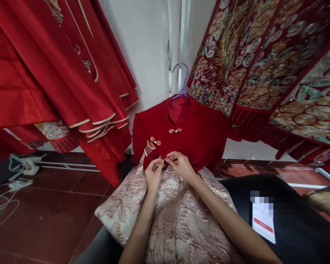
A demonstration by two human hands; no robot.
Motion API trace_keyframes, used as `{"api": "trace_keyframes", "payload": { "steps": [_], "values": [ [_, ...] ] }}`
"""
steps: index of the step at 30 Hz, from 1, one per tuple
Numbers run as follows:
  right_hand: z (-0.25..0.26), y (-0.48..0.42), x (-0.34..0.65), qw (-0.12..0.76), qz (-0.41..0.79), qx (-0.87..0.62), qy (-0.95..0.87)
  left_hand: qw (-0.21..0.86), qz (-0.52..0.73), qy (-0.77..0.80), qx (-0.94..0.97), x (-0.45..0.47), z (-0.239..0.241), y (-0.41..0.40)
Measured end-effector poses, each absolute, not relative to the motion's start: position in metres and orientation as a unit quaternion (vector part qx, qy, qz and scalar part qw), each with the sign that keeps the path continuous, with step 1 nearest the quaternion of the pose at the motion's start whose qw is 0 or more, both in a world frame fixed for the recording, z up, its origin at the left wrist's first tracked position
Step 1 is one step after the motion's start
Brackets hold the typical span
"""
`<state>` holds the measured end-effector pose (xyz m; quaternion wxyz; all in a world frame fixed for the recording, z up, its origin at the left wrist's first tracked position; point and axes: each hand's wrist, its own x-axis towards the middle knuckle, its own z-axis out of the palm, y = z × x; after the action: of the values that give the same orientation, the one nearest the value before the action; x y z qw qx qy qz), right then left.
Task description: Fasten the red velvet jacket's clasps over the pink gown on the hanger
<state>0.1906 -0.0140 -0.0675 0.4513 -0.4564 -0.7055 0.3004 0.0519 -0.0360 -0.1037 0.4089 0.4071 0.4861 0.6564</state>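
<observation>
A dark red velvet jacket [198, 124] on a purple hanger [185, 82] is spread in front of me, its lower edge over a pink and gold brocade skirt [178, 220]. At the jacket's hem, my left hand [154, 170] and my right hand [180, 165] meet fingertip to fingertip. Both are pinched on a small beaded button clasp [166, 159], partly covered by the fingers. Higher up sits another beaded clasp [175, 130], joined across the front below the collar. To the left hangs a tasselled fan-shaped brooch [150, 145].
Red garments with cream piping [99, 91] hang at the left. Heavily embroidered red robes [236, 66] hang at the right. A lit phone [263, 222] lies on a black seat [291, 227]. White cables [5, 205] run over the tiled floor [57, 205].
</observation>
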Motion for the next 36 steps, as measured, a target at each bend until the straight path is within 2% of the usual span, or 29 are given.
{"api": "trace_keyframes", "payload": {
  "steps": [7,21,36],
  "values": [
    [-0.065,-0.018,0.196,0.435,0.375,-0.455,-0.681,0.434,0.668,0.470,0.381,0.053,-0.104,-0.037],
    [-0.067,-0.026,0.182,0.492,0.307,-0.467,-0.668,0.380,0.663,0.493,0.416,0.057,-0.101,-0.041],
    [-0.068,-0.025,0.176,0.493,0.285,-0.486,-0.663,0.323,0.623,0.521,0.486,0.055,-0.106,-0.040]
  ]
}}
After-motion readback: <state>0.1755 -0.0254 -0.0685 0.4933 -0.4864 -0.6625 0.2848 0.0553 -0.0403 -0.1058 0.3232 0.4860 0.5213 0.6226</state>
